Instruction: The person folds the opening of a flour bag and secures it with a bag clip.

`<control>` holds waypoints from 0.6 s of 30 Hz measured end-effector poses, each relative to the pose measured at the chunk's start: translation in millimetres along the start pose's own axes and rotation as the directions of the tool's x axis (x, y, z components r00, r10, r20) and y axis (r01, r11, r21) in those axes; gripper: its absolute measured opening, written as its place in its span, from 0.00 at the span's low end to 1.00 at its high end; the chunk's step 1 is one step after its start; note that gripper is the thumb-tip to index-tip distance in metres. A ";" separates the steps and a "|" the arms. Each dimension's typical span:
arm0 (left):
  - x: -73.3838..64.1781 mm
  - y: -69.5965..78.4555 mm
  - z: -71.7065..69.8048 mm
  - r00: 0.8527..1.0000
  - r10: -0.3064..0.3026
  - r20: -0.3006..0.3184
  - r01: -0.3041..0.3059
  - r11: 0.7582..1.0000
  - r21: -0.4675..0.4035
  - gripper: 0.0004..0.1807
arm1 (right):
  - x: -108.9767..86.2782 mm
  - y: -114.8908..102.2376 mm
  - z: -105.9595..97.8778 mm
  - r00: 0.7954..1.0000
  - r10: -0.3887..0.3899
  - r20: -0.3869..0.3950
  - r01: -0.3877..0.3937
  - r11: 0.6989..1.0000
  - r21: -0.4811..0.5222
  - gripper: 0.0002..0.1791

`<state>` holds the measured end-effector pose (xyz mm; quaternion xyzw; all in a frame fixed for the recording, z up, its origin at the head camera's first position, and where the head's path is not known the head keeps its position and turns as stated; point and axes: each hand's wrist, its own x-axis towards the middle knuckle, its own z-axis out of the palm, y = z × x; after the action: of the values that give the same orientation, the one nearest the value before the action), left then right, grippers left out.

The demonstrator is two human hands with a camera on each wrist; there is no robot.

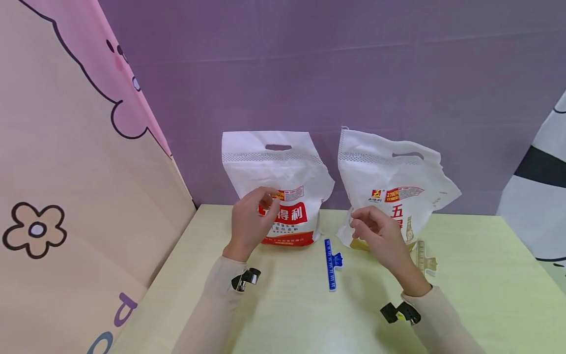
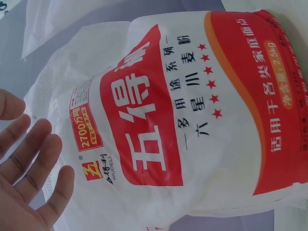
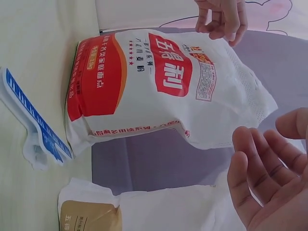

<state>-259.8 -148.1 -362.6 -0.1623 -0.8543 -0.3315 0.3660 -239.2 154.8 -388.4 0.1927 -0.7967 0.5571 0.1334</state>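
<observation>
flour bags upright, both hands loose in front of them

bag with the red label (image 1: 283, 196) stands upright on the pale green worktop (image 1: 477, 295), sealed along a dotted seam under its cut-out handle, its lower half bulging full; what fills it cannot be seen through the white cloth-like wrap. the label prints 2.5kg. a second bag with the gold label (image 1: 393, 189) stands just to the right of it, leaning a little, equally white and crinkled, also closed at the top.

left hand (image 1: 252, 219) is raised right in front of the red-label bag, at the height of its small top sticker. its grip is relaxed, fingers (image 2: 33, 159) slightly bent and spread, pinching nothing; the left wrist view shows the palm turned toward the bag, close to it, though contact cannot be told.

right hand (image 1: 376, 231) hovers in front of the lower left corner of the gold-label bag. its grip is also slack, fingers (image 3: 255, 168) gently curved and apart, nothing between them.

between the two hands, nearer the right one and a little toward the person, a blue clip (image 1: 331, 263) lies flat on the worktop, long, narrow, hard plastic with a ruler-like printed edge. a beige clip (image 1: 422, 258) of the same shape lies just beyond the right wrist, beside the foot of the gold-label bag.
</observation>
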 end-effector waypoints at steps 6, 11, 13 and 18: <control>5.7 5.8 0.0 1.000 0.014 -0.003 -0.014 1.000 -0.026 0.13 | 2.2 -2.6 3.6 1.000 0.025 -0.013 -0.025 1.000 0.018 0.09; 9.5 8.7 1.4 1.000 0.027 -0.016 -0.027 0.999 -0.036 0.12 | 5.2 -6.1 8.0 0.999 0.043 -0.027 -0.042 0.998 0.041 0.08; 11.2 9.6 2.3 0.999 0.032 -0.016 -0.033 0.999 -0.034 0.11 | 6.3 -7.6 9.4 0.998 0.055 -0.030 -0.054 0.998 0.040 0.08; 16.2 11.5 4.6 0.999 0.039 -0.013 -0.040 0.999 -0.035 0.11 | 8.7 -11.5 11.6 0.995 0.091 -0.039 -0.089 0.995 0.044 0.10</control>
<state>-267.2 -136.0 -347.9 -0.1837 -0.8427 -0.3402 0.3747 -241.6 139.0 -379.1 0.1480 -0.7898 0.5829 0.1205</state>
